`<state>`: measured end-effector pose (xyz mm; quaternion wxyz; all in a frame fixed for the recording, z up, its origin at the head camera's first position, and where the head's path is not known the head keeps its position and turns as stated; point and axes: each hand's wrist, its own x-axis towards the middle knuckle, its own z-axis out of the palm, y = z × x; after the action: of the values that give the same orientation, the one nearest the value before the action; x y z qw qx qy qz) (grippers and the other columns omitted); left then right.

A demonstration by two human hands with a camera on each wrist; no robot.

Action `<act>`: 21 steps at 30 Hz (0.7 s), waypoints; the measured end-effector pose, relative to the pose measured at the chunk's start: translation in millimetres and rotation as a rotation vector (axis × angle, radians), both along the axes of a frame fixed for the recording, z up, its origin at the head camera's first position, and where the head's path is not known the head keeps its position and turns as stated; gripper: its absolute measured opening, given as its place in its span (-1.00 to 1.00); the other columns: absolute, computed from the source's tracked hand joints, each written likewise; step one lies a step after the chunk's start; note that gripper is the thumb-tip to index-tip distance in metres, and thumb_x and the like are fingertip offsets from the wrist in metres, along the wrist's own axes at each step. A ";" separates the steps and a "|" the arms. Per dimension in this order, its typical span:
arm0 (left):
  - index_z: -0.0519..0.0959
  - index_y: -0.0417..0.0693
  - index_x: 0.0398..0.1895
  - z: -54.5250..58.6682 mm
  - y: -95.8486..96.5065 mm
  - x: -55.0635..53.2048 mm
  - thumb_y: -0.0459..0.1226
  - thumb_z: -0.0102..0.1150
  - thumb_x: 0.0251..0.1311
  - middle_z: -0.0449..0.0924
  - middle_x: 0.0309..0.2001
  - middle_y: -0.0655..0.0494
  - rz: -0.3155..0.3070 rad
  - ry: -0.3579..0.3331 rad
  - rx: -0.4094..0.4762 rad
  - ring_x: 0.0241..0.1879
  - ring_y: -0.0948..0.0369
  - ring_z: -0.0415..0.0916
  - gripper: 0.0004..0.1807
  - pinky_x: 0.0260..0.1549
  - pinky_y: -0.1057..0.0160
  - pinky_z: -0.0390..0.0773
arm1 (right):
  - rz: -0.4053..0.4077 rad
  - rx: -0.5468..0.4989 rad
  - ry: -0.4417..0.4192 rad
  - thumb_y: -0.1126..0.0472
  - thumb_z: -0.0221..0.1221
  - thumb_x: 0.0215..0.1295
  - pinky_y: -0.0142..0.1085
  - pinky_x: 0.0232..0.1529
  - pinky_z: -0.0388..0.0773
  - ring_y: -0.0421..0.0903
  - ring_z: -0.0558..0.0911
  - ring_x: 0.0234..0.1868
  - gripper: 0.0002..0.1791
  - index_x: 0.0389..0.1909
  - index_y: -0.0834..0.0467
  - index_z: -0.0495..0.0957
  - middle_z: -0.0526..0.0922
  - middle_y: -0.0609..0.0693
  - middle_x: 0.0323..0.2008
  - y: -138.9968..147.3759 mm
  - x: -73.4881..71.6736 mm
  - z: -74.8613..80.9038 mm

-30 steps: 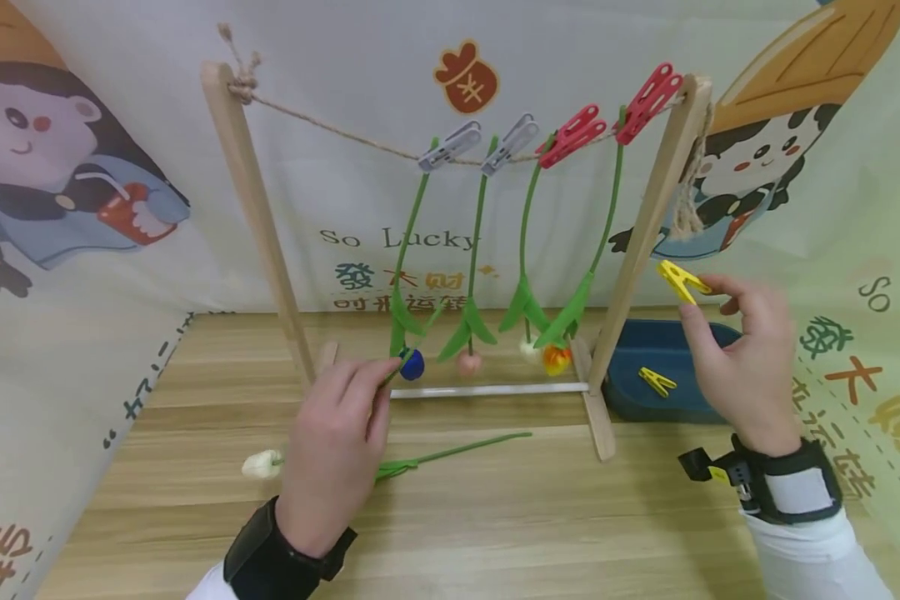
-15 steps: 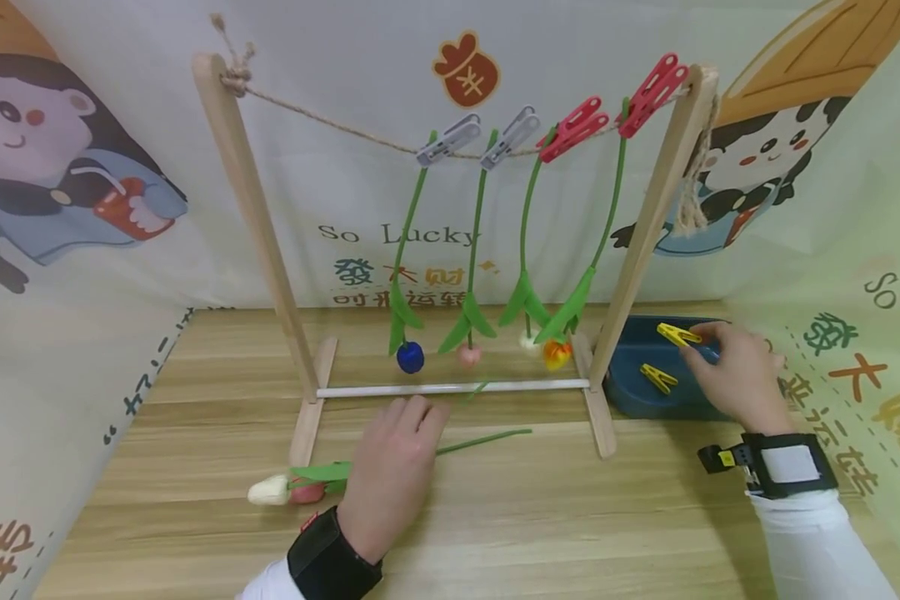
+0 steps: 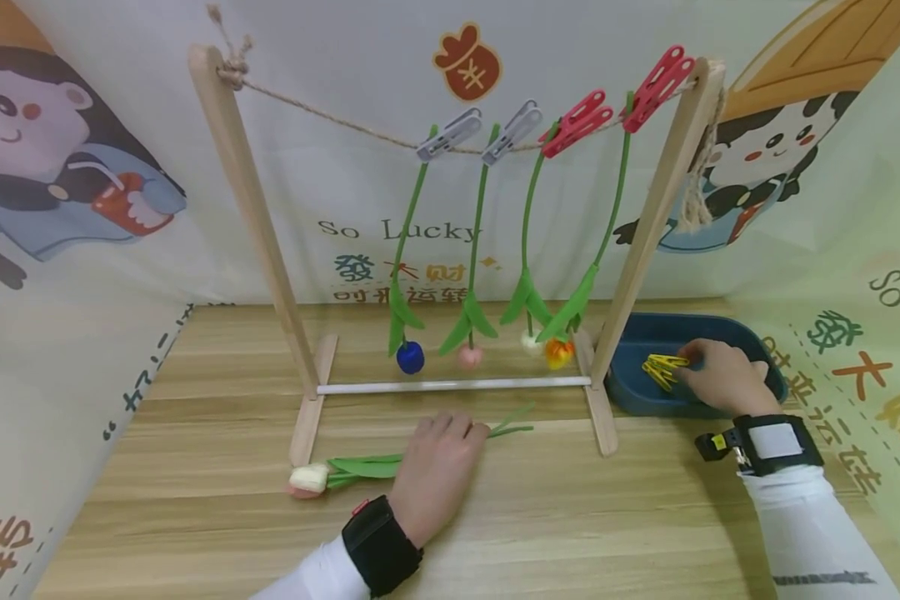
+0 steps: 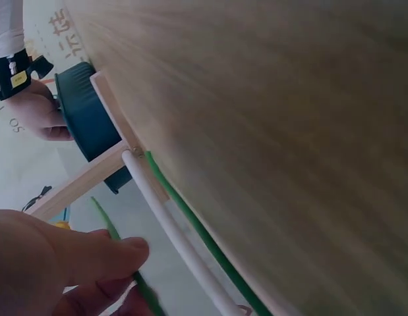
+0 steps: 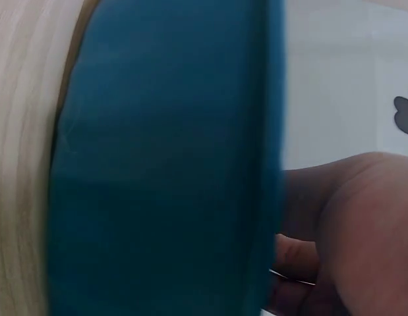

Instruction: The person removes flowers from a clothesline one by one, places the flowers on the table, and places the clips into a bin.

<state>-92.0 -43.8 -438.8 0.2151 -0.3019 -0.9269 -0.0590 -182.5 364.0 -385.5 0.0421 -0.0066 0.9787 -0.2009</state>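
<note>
My left hand [image 3: 442, 471] is low over the wooden table, pinching the green stem [image 4: 105, 220] of an artificial tulip between thumb and fingers. A second stem [image 4: 207, 237] runs alongside it in the left wrist view. The white tulip head [image 3: 309, 477] overlaps a pink one [image 3: 306, 492] at the left. My right hand [image 3: 727, 379] reaches into the blue tray [image 3: 768, 354], with a yellow clothespin [image 3: 671, 362] at its thumb and fingertips. Another yellow clothespin [image 3: 657, 377] overlaps it. In the right wrist view the tray wall hides the fingertips.
A wooden frame [image 3: 251, 208] carries a rope [image 3: 330, 117]. Grey clothespins [image 3: 450, 135] and red clothespins [image 3: 576, 125] hold several flowers upside down on it, among them a blue one [image 3: 410, 357]. A white rod [image 3: 450, 386] joins the frame's feet.
My left hand has come down and right with its tulip, beside the one on the table. My right hand has lowered the yellow clothespin into the tray, against the other one.
</note>
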 end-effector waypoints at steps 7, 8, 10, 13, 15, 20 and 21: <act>0.75 -0.04 -0.15 -4.5 7.1 -4.7 -0.50 0.41 0.20 0.65 -0.24 0.08 0.001 -0.100 -0.006 -0.19 0.11 0.65 -0.77 -0.21 0.11 0.65 | -0.017 -0.005 -0.063 0.12 0.26 0.47 0.33 -0.08 0.18 0.41 0.60 0.05 -0.56 0.15 0.40 0.60 0.66 0.41 0.09 3.8 -4.1 -5.5; 0.75 -0.04 -0.16 -4.2 7.6 -5.1 -0.50 0.41 0.20 0.65 -0.24 0.08 -0.002 -0.115 -0.004 -0.19 0.11 0.65 -0.77 -0.21 0.11 0.65 | -0.018 -0.007 -0.068 0.13 0.27 0.46 0.33 -0.08 0.17 0.41 0.60 0.04 -0.56 0.15 0.40 0.61 0.66 0.41 0.08 4.6 -4.5 -6.1; 0.75 -0.04 -0.17 -4.2 8.3 -6.0 -0.51 0.42 0.18 0.66 -0.24 0.07 -0.008 -0.152 -0.003 -0.20 0.11 0.66 -0.77 -0.21 0.10 0.66 | -0.021 -0.012 -0.077 0.14 0.29 0.44 0.31 -0.09 0.17 0.39 0.60 0.02 -0.57 0.13 0.40 0.62 0.67 0.40 0.06 5.7 -5.3 -6.8; 0.77 -0.05 -0.17 -3.8 8.7 -7.3 -0.52 0.43 0.17 0.67 -0.24 0.07 -0.012 -0.197 -0.011 -0.22 0.11 0.66 -0.76 -0.25 0.11 0.66 | -0.022 -0.012 -0.091 0.16 0.32 0.40 0.32 -0.09 0.17 0.37 0.60 -0.01 -0.59 0.08 0.39 0.63 0.69 0.38 0.01 6.9 -6.2 -8.4; 0.78 -0.05 -0.18 -4.1 8.8 -8.3 -0.52 0.44 0.16 0.66 -0.26 0.07 -0.016 -0.220 -0.020 -0.24 0.12 0.66 -0.76 -0.28 0.12 0.66 | -0.021 -0.009 -0.098 0.17 0.33 0.38 0.32 -0.09 0.18 0.35 0.61 -0.02 -0.61 0.05 0.39 0.64 0.70 0.36 -0.01 7.8 -6.8 -9.7; 0.79 -0.04 -0.21 -4.1 8.7 -8.7 -0.50 0.45 0.16 0.64 -0.33 0.09 -0.017 -0.244 -0.049 -0.31 0.14 0.64 -0.79 -0.34 0.15 0.64 | -0.008 -0.011 -0.113 0.18 0.34 0.38 0.35 -0.07 0.17 0.37 0.59 0.01 -0.60 0.07 0.40 0.63 0.69 0.37 0.01 9.7 -7.6 -11.3; 0.79 -0.04 -0.22 -4.6 8.6 -8.6 -0.49 0.45 0.17 0.64 -0.33 0.09 -0.015 -0.245 -0.056 -0.32 0.14 0.64 -0.80 -0.35 0.16 0.63 | -0.004 -0.014 -0.116 0.17 0.35 0.38 0.35 -0.07 0.17 0.38 0.59 0.02 -0.59 0.08 0.40 0.63 0.68 0.38 0.02 9.9 -7.5 -11.3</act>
<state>-100.6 -35.1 -443.4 0.0914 -0.3054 -0.9451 -0.0713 -190.0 374.0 -396.8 0.0986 0.0068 0.9732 -0.2077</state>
